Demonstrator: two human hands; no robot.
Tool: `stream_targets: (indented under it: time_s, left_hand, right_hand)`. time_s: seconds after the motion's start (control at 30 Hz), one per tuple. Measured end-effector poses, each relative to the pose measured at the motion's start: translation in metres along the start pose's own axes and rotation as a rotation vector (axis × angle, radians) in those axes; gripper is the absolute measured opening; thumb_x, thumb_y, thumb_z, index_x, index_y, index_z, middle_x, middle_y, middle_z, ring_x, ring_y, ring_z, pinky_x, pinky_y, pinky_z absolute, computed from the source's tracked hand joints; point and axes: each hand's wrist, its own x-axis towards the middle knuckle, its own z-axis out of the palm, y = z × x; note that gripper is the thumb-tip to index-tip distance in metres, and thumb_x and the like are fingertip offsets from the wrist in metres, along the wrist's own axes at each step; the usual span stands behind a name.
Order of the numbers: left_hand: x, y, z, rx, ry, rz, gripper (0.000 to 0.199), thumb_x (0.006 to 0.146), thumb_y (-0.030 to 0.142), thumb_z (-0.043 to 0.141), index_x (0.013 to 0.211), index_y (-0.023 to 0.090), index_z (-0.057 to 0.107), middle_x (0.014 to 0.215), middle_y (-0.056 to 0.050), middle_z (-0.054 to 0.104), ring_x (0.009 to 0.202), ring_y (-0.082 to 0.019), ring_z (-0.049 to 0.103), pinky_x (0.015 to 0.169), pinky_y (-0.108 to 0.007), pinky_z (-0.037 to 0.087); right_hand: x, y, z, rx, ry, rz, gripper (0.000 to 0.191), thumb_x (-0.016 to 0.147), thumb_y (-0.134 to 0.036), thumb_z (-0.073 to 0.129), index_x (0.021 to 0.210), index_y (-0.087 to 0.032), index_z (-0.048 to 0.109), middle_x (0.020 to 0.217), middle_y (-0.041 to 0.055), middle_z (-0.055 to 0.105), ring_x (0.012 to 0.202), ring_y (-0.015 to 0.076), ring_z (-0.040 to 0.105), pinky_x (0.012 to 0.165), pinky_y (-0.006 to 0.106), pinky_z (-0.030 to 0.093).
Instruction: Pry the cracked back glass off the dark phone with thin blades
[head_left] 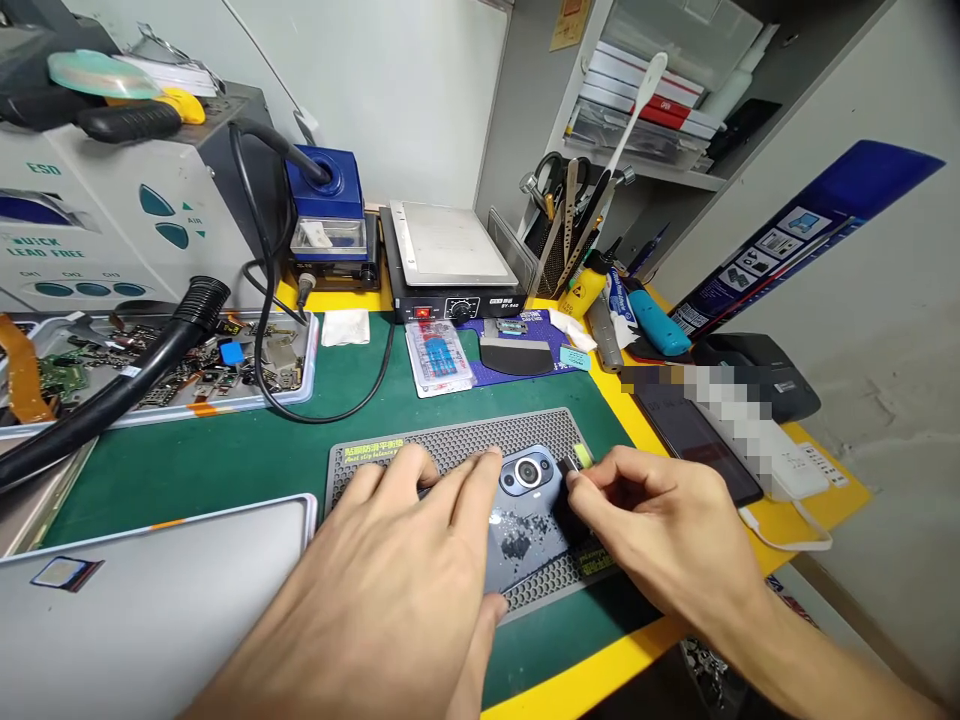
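Observation:
A blue-grey smartphone [529,540] lies back up on a grey honeycomb anti-slip mat [465,440]. Its round camera bump faces up, and dark speckled patches mark the back below it. My left hand [405,560] lies across the phone and grips it, fingers over the far edge and thumb at the near edge. At the corner beside the camera bump, my right hand [652,520] pinches a small dark piece with a shiny edge [571,466] against the phone's side. My fingers hide most of that piece, so its kind is unclear.
Behind the mat stand a heating plate [450,250], a soldering station [326,215] and a tool holder [555,240]. A tray of circuit boards [311,385] and a hot-air station [142,220] are at left. Another phone [690,430] lies right, by a white power strip [750,440].

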Motion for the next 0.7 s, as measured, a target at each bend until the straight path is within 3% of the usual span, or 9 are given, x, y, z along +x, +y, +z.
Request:
stream_targets:
  time_s: [0.2, 0.37, 0.6, 0.7]
  left_hand:
    - [0.002, 0.001, -0.001, 0.048, -0.046, 0.028, 0.062, 0.07, 0.03, 0.058, 0.131, 0.02, 0.062, 0.101, -0.012, 0.071, 0.088, -0.034, 0.06, 0.071, -0.048, 0.052]
    - [-0.003, -0.004, -0.001, 0.047, -0.015, 0.056, 0.055, 0.076, 0.028, 0.053, 0.128, 0.017, 0.064, 0.106, -0.015, 0.069, 0.092, -0.037, 0.061, 0.075, -0.053, 0.053]
    - [0.002, 0.0, -0.012, -0.055, -0.146, -0.039, 0.044, 0.076, 0.034, 0.055, 0.117, 0.023, 0.066, 0.096, -0.012, 0.065, 0.088, -0.034, 0.056, 0.07, -0.051, 0.052]
    - [0.002, 0.001, -0.011, -0.048, -0.115, -0.031, 0.045, 0.079, 0.034, 0.058, 0.124, 0.026, 0.061, 0.101, -0.01, 0.064, 0.093, -0.032, 0.055, 0.075, -0.049, 0.052]
  right_hand:
    - [0.003, -0.006, -0.003, 0.029, -0.019, 0.077, 0.024, 0.072, -0.034, 0.061, 0.054, -0.019, 0.058, 0.052, 0.0, 0.049, 0.049, 0.012, 0.039, 0.045, 0.027, 0.031]
    - [0.006, -0.008, -0.006, 0.077, -0.083, 0.107, 0.023, 0.072, -0.035, 0.06, 0.056, -0.018, 0.059, 0.054, -0.0004, 0.049, 0.05, 0.011, 0.036, 0.045, 0.025, 0.029]
    - [0.006, -0.001, -0.002, 0.147, -0.092, 0.044, 0.022, 0.076, -0.029, 0.061, 0.058, -0.018, 0.056, 0.054, -0.0024, 0.048, 0.049, 0.0093, 0.035, 0.045, 0.024, 0.028]
    - [0.007, 0.003, -0.001, 0.174, -0.068, -0.023, 0.022, 0.078, -0.026, 0.06, 0.059, -0.018, 0.054, 0.056, -0.0023, 0.049, 0.052, 0.01, 0.039, 0.046, 0.023, 0.029]
